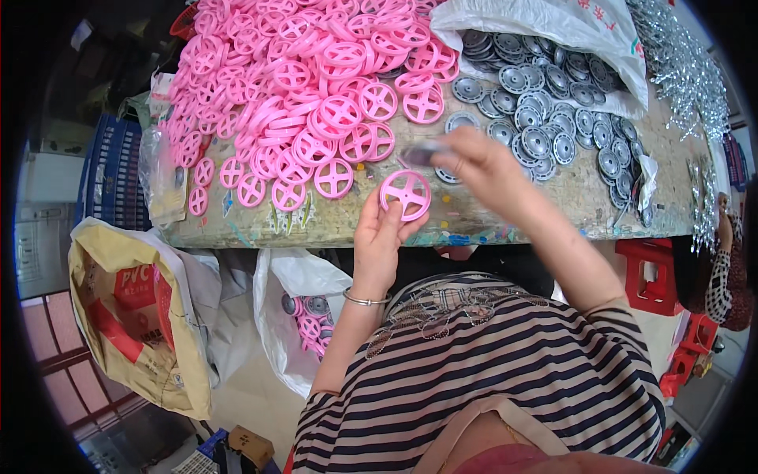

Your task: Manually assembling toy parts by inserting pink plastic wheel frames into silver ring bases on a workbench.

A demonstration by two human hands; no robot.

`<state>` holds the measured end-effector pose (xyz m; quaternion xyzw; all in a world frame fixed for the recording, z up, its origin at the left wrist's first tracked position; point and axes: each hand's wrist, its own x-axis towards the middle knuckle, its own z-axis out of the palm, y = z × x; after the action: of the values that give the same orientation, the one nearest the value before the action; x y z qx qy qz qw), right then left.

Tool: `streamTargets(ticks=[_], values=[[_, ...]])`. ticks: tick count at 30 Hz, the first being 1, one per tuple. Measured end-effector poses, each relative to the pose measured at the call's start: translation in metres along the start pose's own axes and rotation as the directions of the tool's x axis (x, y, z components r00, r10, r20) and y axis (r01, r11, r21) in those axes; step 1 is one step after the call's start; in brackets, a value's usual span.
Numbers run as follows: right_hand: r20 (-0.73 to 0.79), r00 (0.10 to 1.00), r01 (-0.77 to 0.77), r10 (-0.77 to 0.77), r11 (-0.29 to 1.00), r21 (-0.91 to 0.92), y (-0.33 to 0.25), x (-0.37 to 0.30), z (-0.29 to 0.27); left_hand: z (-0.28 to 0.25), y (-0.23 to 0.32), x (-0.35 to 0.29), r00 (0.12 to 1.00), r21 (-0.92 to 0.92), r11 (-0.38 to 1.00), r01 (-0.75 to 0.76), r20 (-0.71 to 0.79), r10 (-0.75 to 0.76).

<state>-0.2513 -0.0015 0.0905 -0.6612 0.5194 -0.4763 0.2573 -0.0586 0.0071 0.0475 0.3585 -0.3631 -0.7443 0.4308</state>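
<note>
My left hand (381, 237) holds up a pink plastic wheel ring (407, 188) with crossed spokes, thumb on its lower part, at the table's front edge. Just above and to the right, my right hand (476, 158) is closed on a grey disc (424, 152), blurred by motion and seen nearly edge-on. It looks like the grey wheel discs (535, 141) heaped at the right of the table. A big pile of pink wheel rings (316, 87) covers the left and middle of the tabletop.
A white woven sack (553, 24) lies behind the grey discs. Silver tinsel (683, 71) hangs at the far right. Below the table edge, a white bag (276, 340) holds pink and grey wheels beside a yellowish paper sack (95, 245). A red stool (651, 276) stands at right.
</note>
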Motion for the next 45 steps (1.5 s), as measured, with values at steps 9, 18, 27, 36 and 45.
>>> streamTargets(ticks=[9, 18, 27, 36, 45], values=[[0.017, 1.0, 0.016, -0.012, 0.97, -0.244, -0.007, -0.02, 0.015, 0.01, 0.002, -0.003, 0.996, -0.038, 0.998, -0.049, 0.067, 0.051], [0.293, 0.832, -0.552, 0.471, 0.753, 0.358, -0.001, -0.032, 0.026, 0.002, -0.002, -0.006, 0.984, 0.12, 0.987, -0.104, 0.154, 0.085], [0.292, 0.887, -0.401, 0.357, 0.91, 0.105, 0.011, -0.018, 0.037, -0.03, -0.002, -0.036, 0.979, 0.276, 0.95, -0.148, -0.093, 0.18], [-0.057, 0.986, -0.158, 0.156, 0.765, -0.624, 0.082, 0.058, 0.024, -0.19, 0.009, -0.147, 0.735, 0.855, 0.485, 0.181, -0.446, 0.512], [-0.071, 0.988, -0.155, 0.139, 0.937, -0.314, 0.053, 0.052, -0.004, -0.116, 0.012, -0.08, 0.832, 0.819, 0.573, -0.015, -0.308, 0.461]])
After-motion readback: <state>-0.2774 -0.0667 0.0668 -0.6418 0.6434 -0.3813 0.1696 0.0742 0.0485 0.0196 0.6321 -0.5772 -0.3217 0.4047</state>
